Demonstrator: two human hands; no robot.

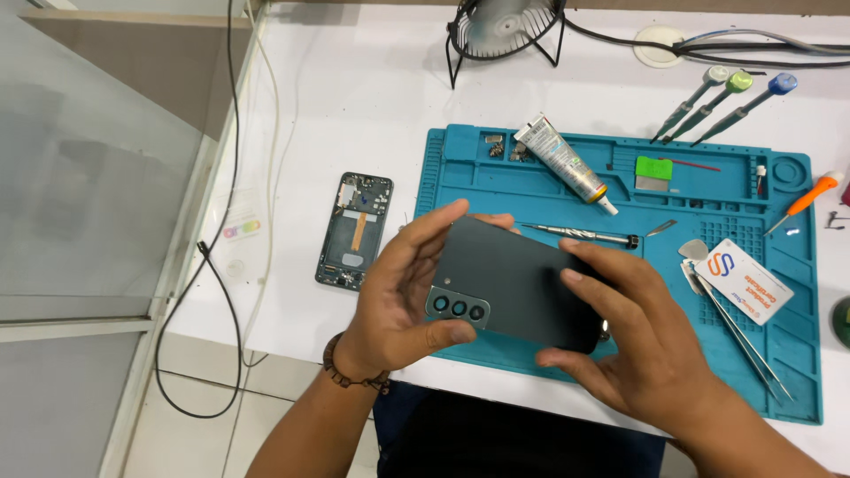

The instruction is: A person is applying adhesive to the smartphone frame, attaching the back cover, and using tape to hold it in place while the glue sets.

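A dark grey smartphone (513, 283) is held above the near edge of a teal repair mat (549, 190), back side up, with its three camera lenses at the lower left. My left hand (398, 296) grips the camera end, thumb under the lenses. My right hand (633, 341) holds the opposite end, fingers along the top and bottom edges. Both hands hold the phone over the mat's front left part.
A bare phone frame (354, 230) lies on the white table left of the mat. On the mat are a glue tube (562, 164), a screwdriver (580, 235), tweezers (739, 332), a card (744, 281) and a green block (653, 168). Several screwdrivers (726, 106) and a fan (505, 31) sit behind.
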